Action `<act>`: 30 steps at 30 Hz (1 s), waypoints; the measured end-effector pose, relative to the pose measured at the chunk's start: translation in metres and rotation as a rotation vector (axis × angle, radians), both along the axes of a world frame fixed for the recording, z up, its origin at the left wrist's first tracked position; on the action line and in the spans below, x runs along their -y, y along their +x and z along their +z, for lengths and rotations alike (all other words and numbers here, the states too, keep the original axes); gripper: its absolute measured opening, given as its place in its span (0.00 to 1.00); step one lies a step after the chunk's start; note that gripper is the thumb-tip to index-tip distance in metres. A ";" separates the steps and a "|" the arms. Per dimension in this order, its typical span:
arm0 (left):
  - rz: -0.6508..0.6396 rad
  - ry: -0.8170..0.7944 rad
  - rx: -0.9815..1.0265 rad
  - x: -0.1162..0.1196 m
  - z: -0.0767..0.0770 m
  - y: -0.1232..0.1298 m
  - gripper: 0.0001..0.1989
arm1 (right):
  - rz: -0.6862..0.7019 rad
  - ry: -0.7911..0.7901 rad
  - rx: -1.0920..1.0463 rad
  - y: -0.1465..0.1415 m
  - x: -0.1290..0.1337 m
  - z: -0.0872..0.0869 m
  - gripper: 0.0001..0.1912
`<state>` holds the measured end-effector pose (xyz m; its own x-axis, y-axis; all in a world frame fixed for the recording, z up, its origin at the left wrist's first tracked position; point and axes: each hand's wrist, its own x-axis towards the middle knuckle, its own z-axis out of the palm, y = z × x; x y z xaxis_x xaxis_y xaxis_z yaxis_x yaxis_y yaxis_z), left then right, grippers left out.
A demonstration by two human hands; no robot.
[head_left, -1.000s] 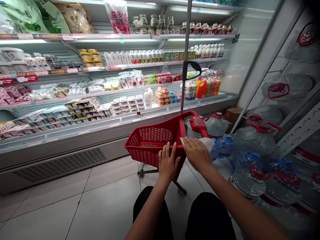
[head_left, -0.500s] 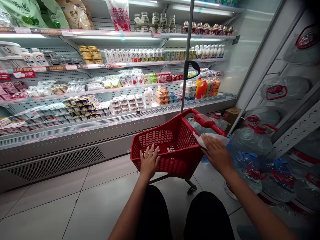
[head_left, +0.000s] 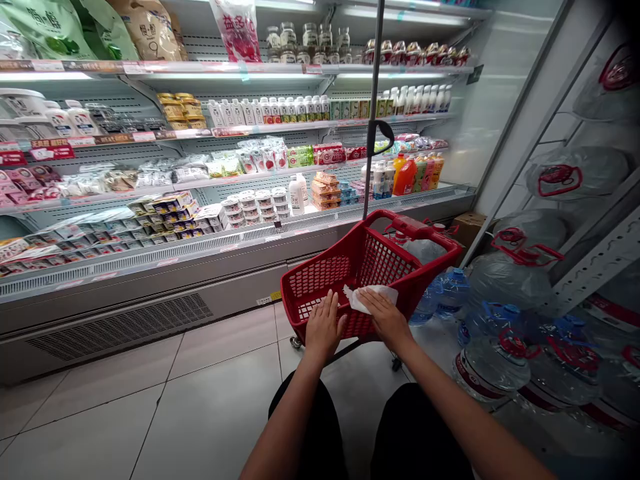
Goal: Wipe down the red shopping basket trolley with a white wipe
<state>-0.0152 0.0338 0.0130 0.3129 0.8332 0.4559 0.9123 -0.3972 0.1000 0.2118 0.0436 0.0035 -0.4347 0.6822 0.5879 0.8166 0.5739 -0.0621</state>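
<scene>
A red plastic shopping cart (head_left: 395,263) with lattice sides stands in front of me. My left hand (head_left: 325,327) rests on its near rim toward the left end, fingers stretched out and holding nothing. Farther right on the same rim, my right hand (head_left: 384,315) presses a white cloth (head_left: 370,298) against the cart's side. The cloth lies under the fingers and sticks out past them on both sides. A dark upright pole with a black loop handle (head_left: 383,138) rises behind the cart.
A refrigerated display (head_left: 200,250) filled with yogurt, bottles and cartons runs across the back. Large water bottles (head_left: 493,363) with red handles stand on the floor at the right, beside a metal rack (head_left: 610,267). Grey floor tiles (head_left: 215,413) lie at the left.
My right hand has moved left and down with the cloth, from near the cart's handle to its near rim. My left hand and the cart have shifted right, and the cart has turned slightly.
</scene>
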 end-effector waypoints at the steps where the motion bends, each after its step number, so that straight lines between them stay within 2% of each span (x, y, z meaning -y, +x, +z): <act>1: 0.002 -0.008 0.003 -0.001 -0.001 -0.006 0.29 | 0.009 -0.005 0.023 0.011 -0.004 0.000 0.40; 3: 0.022 -0.023 0.015 -0.001 -0.005 -0.021 0.28 | -0.014 -0.006 0.040 0.043 -0.014 0.004 0.39; 6: 0.055 -0.048 0.033 -0.001 -0.009 -0.044 0.27 | -0.127 0.019 -0.005 0.093 -0.030 0.011 0.37; 9: 0.071 -0.064 0.033 0.000 -0.011 -0.057 0.27 | -0.193 0.029 -0.052 0.113 -0.043 0.014 0.36; 14: 0.094 -0.034 0.048 0.006 -0.016 -0.052 0.27 | -0.187 0.016 -0.128 0.088 -0.053 0.009 0.34; 21: 0.073 0.047 0.050 0.027 -0.023 -0.023 0.32 | -0.122 -0.039 -0.124 0.040 -0.061 -0.008 0.39; 25: 0.026 0.040 0.044 0.041 -0.022 0.000 0.37 | -0.036 -0.103 -0.157 0.007 -0.046 -0.019 0.36; 30: -0.148 -0.012 0.066 0.053 -0.021 0.018 0.45 | 0.083 -0.164 -0.168 -0.021 -0.007 -0.021 0.30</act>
